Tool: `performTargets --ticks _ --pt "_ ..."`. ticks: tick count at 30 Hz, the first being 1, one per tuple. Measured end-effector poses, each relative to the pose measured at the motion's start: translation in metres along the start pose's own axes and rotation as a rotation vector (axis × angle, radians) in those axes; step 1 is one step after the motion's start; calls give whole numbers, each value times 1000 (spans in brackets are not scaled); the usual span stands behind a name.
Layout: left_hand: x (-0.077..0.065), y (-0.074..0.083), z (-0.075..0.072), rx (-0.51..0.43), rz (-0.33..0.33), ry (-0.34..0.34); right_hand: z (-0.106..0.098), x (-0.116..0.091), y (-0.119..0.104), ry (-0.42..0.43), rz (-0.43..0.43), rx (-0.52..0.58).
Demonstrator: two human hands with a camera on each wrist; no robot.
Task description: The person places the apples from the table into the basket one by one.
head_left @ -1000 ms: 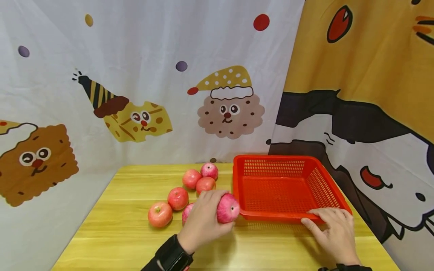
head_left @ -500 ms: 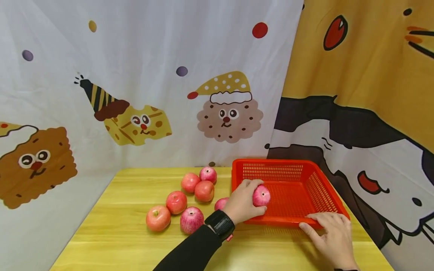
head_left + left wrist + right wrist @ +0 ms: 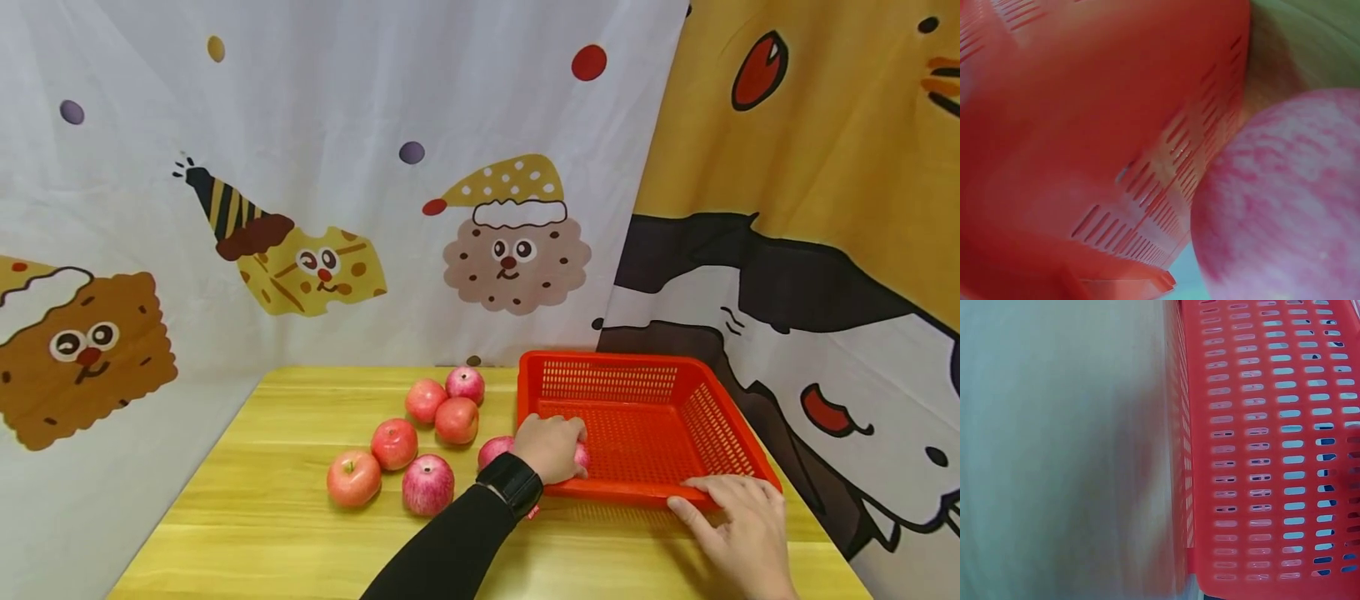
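Observation:
My left hand (image 3: pixel 551 450) is inside the front left corner of the red plastic basket (image 3: pixel 712 491), holding a pink apple (image 3: pixel 582 456) mostly hidden behind its fingers. Just outside the basket's left wall, another pink apple (image 3: pixel 494 451) lies beside that wrist. In the left wrist view a large streaked apple (image 3: pixel 1285 200) is close to the basket's slotted side (image 3: pixel 1141 194). My right hand (image 3: pixel 738 525) grips the front rim near the right corner, thumb outside and fingers over the edge. The right wrist view shows the perforated basket wall (image 3: pixel 1254 456), with no fingers visible.
Several red and pink apples lie left of the basket, among them a streaked one (image 3: pixel 428 485) and a paler one (image 3: pixel 354 478). They rest on a yellow wood-grain table (image 3: pixel 247 517). Cartoon-printed curtains (image 3: pixel 337 108) hang behind and to the right.
My left hand has carried the apple rightward from the table, over the basket's edge, and down inside it. The right hand stays on the rim.

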State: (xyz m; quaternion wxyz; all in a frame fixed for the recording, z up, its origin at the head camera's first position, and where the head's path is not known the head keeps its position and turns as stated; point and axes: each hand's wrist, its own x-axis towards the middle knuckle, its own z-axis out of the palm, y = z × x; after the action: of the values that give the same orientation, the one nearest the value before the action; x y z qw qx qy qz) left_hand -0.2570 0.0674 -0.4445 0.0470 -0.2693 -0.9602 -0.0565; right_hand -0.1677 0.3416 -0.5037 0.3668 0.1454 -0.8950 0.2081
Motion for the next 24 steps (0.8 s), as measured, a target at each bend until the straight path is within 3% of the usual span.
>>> performTargets --ticks 10,15,21,24 --pt "-3 -4 5 -2 30 94 2 -1 1 11 4 4" --pt "-9 -8 6 -88 56 165 3 -2 1 -2 32 10" --pt "-25 -13 4 -150 90 220 4 -2 1 14 20 14" --pt "-37 -17 2 -191 31 207 3 -1 0 18 5 14"
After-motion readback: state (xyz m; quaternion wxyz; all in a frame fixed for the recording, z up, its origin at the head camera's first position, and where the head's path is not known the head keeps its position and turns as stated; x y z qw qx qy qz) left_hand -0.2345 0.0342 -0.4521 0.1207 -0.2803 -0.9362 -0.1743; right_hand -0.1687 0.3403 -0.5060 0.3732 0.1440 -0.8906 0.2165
